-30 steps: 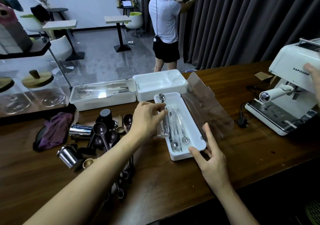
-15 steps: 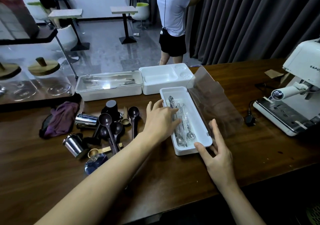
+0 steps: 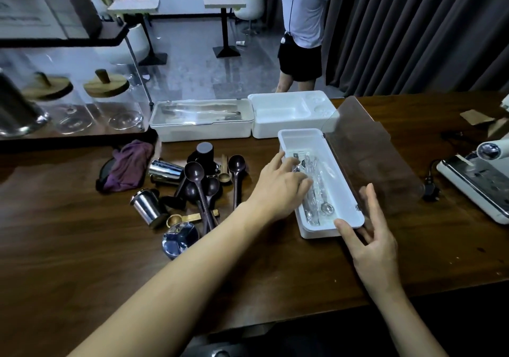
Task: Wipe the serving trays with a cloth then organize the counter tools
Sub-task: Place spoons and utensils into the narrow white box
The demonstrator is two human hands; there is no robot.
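A long white box (image 3: 309, 140) stands open on the wooden counter, its clear lid (image 3: 366, 153) swung out to the right. Metal spoons (image 3: 321, 197) in clear wrapping lie inside it. My left hand (image 3: 278, 186) reaches in over the box's left wall, its fingers stretched out and resting on the spoons. At the near right corner, my right hand (image 3: 370, 230) touches the rim with its thumb, fingers spread beside the lid. Left of the box lies a heap of dark wooden scoops (image 3: 195, 177) and steel cups (image 3: 146, 208). A purple cloth (image 3: 128, 164) is crumpled further left.
A closed white box (image 3: 201, 121) and an open white tray (image 3: 286, 114) sit along the counter's far edge. An espresso machine (image 3: 476, 176) and a plug (image 3: 429, 188) are at the right. Glass jars with wooden lids (image 3: 106, 85) stand at left. A person (image 3: 301, 23) stands beyond the counter.
My left hand has gone from holding a spoon above the box to lying flat on the spoons inside it. My right hand stayed at the box's near corner.
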